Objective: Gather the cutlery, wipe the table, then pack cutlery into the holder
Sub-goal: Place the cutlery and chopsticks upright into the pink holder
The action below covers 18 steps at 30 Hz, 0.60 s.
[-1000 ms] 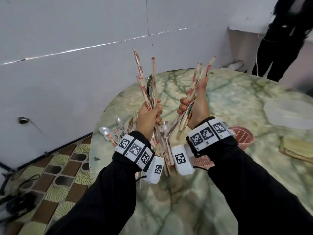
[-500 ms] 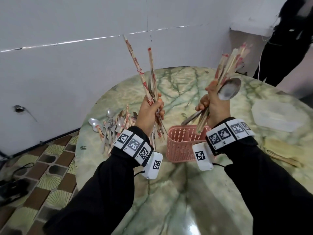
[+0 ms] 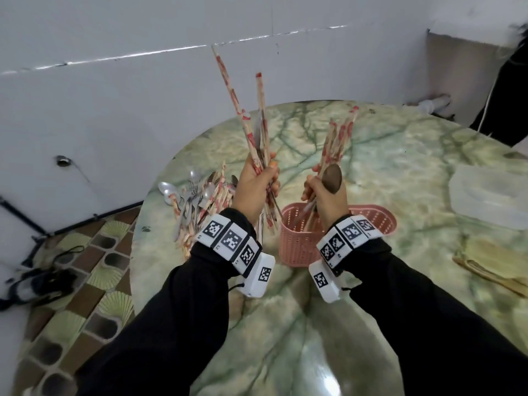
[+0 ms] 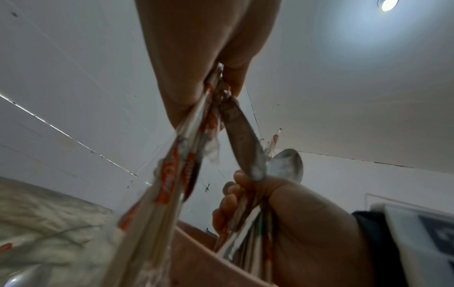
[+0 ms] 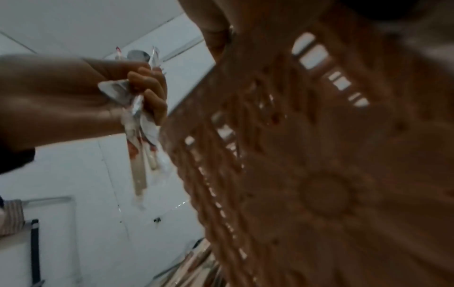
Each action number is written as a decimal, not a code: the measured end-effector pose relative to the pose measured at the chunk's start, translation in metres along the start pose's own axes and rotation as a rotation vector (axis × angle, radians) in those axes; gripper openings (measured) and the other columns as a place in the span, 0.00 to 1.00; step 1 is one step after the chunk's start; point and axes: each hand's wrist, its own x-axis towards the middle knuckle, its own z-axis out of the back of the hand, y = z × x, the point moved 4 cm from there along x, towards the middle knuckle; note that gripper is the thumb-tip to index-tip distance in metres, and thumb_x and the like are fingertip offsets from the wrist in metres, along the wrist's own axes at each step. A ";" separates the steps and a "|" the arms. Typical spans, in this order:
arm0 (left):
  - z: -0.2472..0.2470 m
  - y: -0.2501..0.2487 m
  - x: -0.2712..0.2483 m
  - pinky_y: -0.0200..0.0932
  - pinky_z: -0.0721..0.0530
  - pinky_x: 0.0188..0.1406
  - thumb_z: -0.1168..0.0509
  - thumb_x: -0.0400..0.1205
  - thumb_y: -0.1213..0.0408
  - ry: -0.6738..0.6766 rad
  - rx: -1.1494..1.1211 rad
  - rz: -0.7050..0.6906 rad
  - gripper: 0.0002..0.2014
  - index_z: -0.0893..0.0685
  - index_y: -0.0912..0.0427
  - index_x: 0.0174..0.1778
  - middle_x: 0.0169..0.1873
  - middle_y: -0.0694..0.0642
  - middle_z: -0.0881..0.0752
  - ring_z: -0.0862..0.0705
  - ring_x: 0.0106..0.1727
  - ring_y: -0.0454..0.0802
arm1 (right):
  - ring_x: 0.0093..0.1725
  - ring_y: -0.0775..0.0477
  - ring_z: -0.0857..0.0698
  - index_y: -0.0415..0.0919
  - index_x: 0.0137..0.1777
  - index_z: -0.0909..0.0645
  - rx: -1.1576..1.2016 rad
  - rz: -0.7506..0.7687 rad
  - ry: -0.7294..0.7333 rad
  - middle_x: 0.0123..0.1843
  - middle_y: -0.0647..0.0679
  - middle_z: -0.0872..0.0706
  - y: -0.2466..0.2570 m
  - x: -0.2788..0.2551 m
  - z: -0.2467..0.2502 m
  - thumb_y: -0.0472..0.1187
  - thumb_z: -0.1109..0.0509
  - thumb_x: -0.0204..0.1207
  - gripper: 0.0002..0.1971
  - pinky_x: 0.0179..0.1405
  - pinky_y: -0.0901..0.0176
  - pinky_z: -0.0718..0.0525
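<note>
My left hand (image 3: 255,185) is raised over the table and grips a bundle of red-and-white wrapped chopsticks (image 3: 245,118) together with a metal utensil. My right hand (image 3: 324,197) grips another bunch of wrapped chopsticks (image 3: 335,141) and a spoon (image 3: 332,178), and their lower ends reach down into the pink perforated holder (image 3: 300,244). A pile of spoons, forks and wrapped chopsticks (image 3: 197,200) lies on the table to the left. In the left wrist view my right hand (image 4: 302,223) holds its bunch over the holder (image 4: 196,252). The holder's wall (image 5: 319,174) fills the right wrist view.
The round green marble table (image 3: 285,324) stands against a white wall. A clear plastic container (image 3: 485,192) and a folded yellow cloth (image 3: 491,261) lie at the right. A person in black (image 3: 508,95) stands at the far right. Tiled floor with cables is on the left.
My right hand has come down and leftward with its bunch, from raised above the holder to its lower ends inside it. My left hand stays raised with its bundle.
</note>
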 end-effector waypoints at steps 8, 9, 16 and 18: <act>-0.001 0.006 0.001 0.33 0.28 0.25 0.47 0.85 0.74 0.000 0.038 0.004 0.08 0.27 0.56 0.52 0.30 0.51 0.28 0.28 0.21 0.37 | 0.21 0.57 0.24 0.45 0.45 0.28 -0.024 0.160 0.090 0.29 0.46 0.26 0.017 0.006 -0.003 0.32 0.38 0.81 0.07 0.24 0.66 0.21; -0.002 0.006 0.001 0.34 0.28 0.26 0.47 0.85 0.74 0.001 0.041 0.005 0.08 0.27 0.56 0.52 0.30 0.51 0.28 0.28 0.21 0.37 | 0.21 0.58 0.24 0.46 0.45 0.28 -0.062 0.174 0.097 0.30 0.46 0.26 0.017 0.007 -0.003 0.32 0.36 0.81 0.08 0.25 0.67 0.21; 0.000 0.009 0.002 0.34 0.28 0.28 0.46 0.85 0.74 -0.009 0.034 0.000 0.08 0.28 0.57 0.52 0.31 0.52 0.28 0.28 0.23 0.39 | 0.43 0.56 0.16 0.45 0.57 0.29 -0.396 0.056 0.261 0.44 0.53 0.17 -0.002 0.001 0.005 0.30 0.23 0.68 0.23 0.46 0.63 0.17; 0.001 0.010 0.002 0.34 0.28 0.27 0.46 0.85 0.75 -0.018 0.029 -0.004 0.08 0.27 0.57 0.52 0.31 0.52 0.28 0.29 0.23 0.39 | 0.46 0.50 0.16 0.44 0.59 0.30 -0.487 0.029 0.285 0.45 0.51 0.17 0.001 -0.002 0.012 0.32 0.21 0.65 0.27 0.51 0.52 0.15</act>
